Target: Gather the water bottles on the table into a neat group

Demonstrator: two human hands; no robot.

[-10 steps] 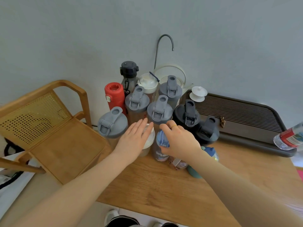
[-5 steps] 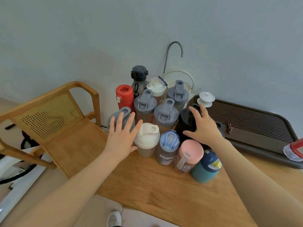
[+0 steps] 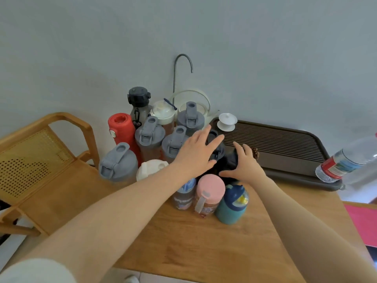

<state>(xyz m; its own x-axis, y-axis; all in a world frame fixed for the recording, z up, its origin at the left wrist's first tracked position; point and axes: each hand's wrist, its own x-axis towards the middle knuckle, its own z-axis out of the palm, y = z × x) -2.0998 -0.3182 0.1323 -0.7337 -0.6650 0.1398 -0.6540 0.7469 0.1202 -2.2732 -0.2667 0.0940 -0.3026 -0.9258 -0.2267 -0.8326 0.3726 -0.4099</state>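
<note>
Water bottles clustered upright at frame centre, back of the wooden desk [image 3: 204, 242], against the wall. Left hand [image 3: 195, 154], fingers spread flat, rests atop a black-lidded bottle [image 3: 219, 154]. Right hand [image 3: 243, 166], fingers splayed, cups a second black bottle [image 3: 232, 160] beside the slatted tray [image 3: 285, 144].
</note>
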